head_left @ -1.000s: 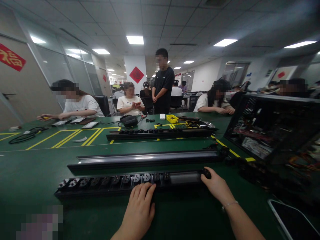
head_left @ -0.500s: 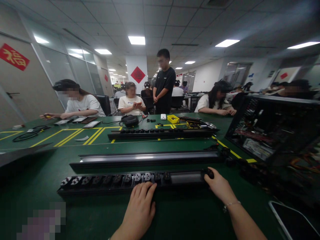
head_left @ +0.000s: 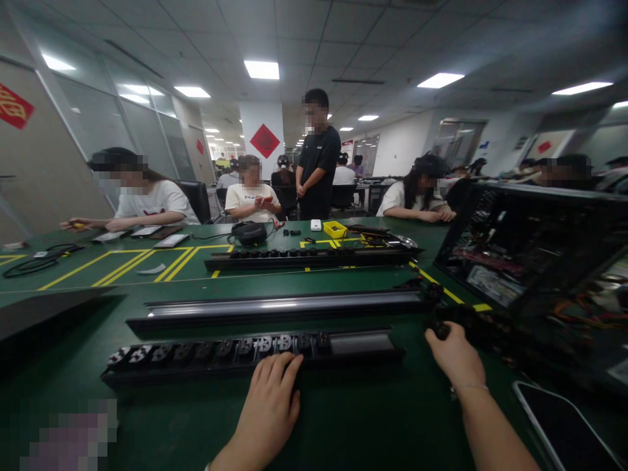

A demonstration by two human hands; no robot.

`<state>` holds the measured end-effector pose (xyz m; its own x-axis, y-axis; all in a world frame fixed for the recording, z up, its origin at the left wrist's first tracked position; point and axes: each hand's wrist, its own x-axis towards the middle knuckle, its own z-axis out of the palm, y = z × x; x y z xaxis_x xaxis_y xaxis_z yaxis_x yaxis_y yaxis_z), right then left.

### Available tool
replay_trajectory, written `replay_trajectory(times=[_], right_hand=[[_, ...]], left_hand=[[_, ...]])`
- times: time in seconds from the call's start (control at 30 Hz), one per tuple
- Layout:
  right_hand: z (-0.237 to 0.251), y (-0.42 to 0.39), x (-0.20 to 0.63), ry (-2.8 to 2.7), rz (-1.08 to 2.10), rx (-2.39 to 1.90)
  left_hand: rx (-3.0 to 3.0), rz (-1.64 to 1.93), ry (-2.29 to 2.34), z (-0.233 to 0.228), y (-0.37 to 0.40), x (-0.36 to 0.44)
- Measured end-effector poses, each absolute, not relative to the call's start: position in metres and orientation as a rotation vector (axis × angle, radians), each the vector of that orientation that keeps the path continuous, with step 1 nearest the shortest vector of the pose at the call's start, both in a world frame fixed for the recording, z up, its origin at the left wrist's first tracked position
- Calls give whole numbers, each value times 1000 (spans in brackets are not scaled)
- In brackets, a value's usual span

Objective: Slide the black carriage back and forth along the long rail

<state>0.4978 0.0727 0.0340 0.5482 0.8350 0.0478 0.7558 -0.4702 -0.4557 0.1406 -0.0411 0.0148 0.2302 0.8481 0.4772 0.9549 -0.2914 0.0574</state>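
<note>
Left hand [head_left: 269, 411] flat, fingers spread on near power strip [head_left: 245, 352] at table [head_left: 343, 418] front | right hand [head_left: 454, 353] off strip's end, closed on dark cable end [head_left: 444, 325], apparently | sockets fitted; cover rail [head_left: 279, 305] lies apart behind.

Head view: forward-down across green table [head_left: 343, 418], close over hands, room beyond.
</note>
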Motion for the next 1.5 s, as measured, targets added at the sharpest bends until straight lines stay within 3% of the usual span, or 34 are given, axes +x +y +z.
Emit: replay_trajectory(times=[0.33, 0.53, 0.8, 1.5], right_hand=[[15, 72, 533, -1141, -43, -2476], [36, 65, 479, -1341, -427, -1961], [26, 34, 328, -2064, -34, -1255], [39, 31, 298, -1988, 160, -1604]], left_hand=[[-2286, -606, -1699, 12, -41, 139], [-2288, -615, -1725, 13, -41, 140], [-2259, -672, -1745, 14, -41, 143], [-2257, -676, -1745, 14, -41, 143]])
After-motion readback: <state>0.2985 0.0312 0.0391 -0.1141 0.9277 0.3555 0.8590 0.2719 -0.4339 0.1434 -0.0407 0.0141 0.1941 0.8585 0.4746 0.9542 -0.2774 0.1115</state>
